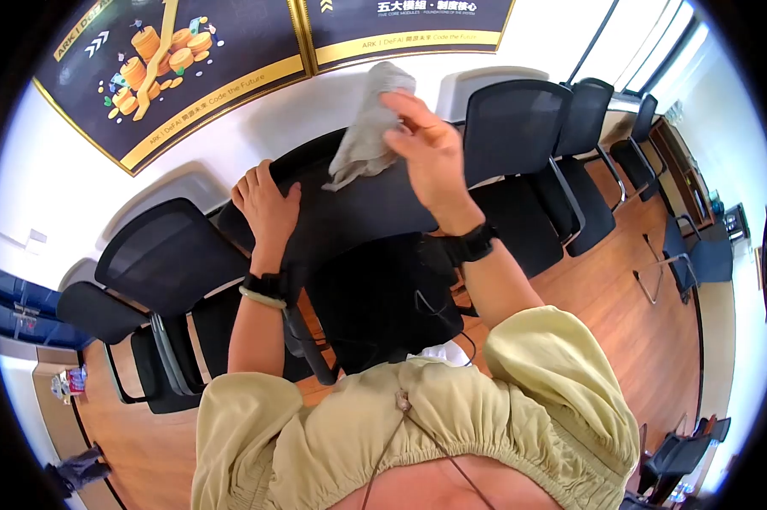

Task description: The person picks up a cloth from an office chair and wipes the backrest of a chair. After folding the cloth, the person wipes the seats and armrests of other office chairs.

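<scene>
The grey cloth (362, 140) is soft, limp and creased, bunched into a long upright shape that narrows to a loose corner. It is in your right hand (430, 149), its top rising above the upper edge of the middle chair (358, 208) and its lower corner in front of that chair's backrest. Your fingertips and thumb are bent onto the cloth's right side, pinching it; most of the fabric lies left of that grip and trails below it. Whether the corner touches the backrest is hard to tell.

Your left hand (268, 204) is clasped over the top rim of the middle chair, left of the cloth, thumb on the near side. The middle chair's back is dark, smooth and gently curved, with a black seat below.

To the left of the middle chair is a mesh-backed chair (166, 255); to its right, another mesh-backed chair (519, 127). Behind it, a white wall (268, 127) carries gold-framed posters (230, 64). Wood-grained floor (587, 340) spreads out to its right.
</scene>
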{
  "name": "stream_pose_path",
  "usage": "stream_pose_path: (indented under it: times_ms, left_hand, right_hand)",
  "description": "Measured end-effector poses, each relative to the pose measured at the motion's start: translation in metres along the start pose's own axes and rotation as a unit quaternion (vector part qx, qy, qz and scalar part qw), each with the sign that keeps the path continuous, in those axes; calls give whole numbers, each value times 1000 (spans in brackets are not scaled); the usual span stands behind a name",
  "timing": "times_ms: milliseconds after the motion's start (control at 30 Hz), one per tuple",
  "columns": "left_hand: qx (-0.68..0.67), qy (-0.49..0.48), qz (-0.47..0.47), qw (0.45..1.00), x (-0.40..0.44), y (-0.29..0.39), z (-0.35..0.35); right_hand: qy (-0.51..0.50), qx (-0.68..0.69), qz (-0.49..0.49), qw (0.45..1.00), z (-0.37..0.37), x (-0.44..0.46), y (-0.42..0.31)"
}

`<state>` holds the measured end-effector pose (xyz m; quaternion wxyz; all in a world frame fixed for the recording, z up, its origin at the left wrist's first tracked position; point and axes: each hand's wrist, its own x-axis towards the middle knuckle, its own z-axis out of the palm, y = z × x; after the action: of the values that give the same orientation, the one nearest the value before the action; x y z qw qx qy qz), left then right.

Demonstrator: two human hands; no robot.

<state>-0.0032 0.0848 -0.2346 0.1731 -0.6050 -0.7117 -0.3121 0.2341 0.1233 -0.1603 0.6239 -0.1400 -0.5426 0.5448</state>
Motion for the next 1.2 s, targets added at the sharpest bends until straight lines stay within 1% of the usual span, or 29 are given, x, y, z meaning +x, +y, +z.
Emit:
stream_pose_path:
  times_ms: [100, 167, 200, 300, 333, 433, 533, 633, 667, 767, 833, 900, 1000, 1100, 1200]
  left_hand:
    - [-22, -8, 14, 1000, -13, 2, -17]
    - [-39, -16, 19, 999, -20, 3, -29]
    - [-45, -21, 20, 999, -22, 5, -35]
    - [-48, -23, 18, 998, -35, 13, -46]
    - [-45, -18, 19, 999, -36, 17, -49]
    - [-31, -17, 14, 999, -38, 19, -49]
    - [-28, -29, -1, 999, -39, 27, -55]
    - [-24, -30, 9, 999, -43, 29, -62]
    - [-19, -31, 10, 999, -45, 29, -64]
    - [-13, -28, 13, 999, -48, 31, -68]
    - [-16, -20, 16, 1000, -50, 30, -64]
    - [-21, -19, 16, 999, -48, 29, -62]
    - [-15, -19, 12, 1000, -47, 29, -63]
    - [-4, -6, 14, 1000, -48, 29, -62]
    - [2, 3, 18, 1000, -49, 29, -60]
  right_hand:
    - [-23, -200, -63, 977, 31, -7, 24]
    - [-39, -332, -128, 934, 55, -12, 38]
    - [-90, -428, -164, 884, 55, -11, 59]
    - [-148, -591, -152, 778, 65, -25, 78]
    - [-163, -616, -165, 753, 62, -24, 79]
    - [-180, -636, -180, 728, 53, -21, 81]
    - [-210, -621, -221, 722, 35, -14, 79]
    - [-201, -631, -237, 711, 12, -13, 68]
    - [-213, -641, -207, 708, 4, -13, 56]
    - [-181, -647, -175, 720, -33, -13, 32]
    - [-143, -673, -128, 714, -67, -15, 20]
    - [-101, -691, -120, 705, -108, -16, 12]
    - [-37, -611, -77, 787, -144, -24, 6]
    - [-11, -570, -121, 813, -148, -28, 12]
    - [12, -569, -111, 815, -147, -29, 19]
